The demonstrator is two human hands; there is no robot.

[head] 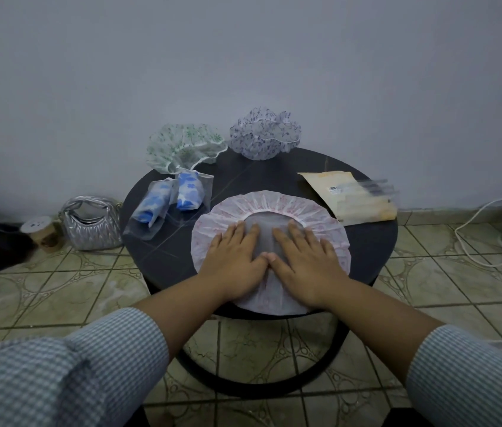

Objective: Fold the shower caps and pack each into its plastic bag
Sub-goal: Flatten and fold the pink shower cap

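Note:
A pink-patterned shower cap point(274, 204) lies spread flat, opening up, on the near half of the round black table point(369, 241). My left hand point(234, 254) and my right hand point(302, 257) press flat on it side by side, fingers spread, thumbs touching. At the table's left lie two plastic bags point(151, 208) point(191, 192), each holding a folded blue-flowered cap. A green-flowered cap point(182, 146) and a purple-flowered cap point(263, 132) sit puffed up at the far edge. A stack of empty plastic bags on a yellowish envelope point(351, 195) lies at the right.
The table stands close to a grey wall. On the tiled floor to the left are a silver quilted handbag point(91, 223), a paper cup point(42, 234) and a dark cloth. White cables point(483, 238) run across the floor at the right.

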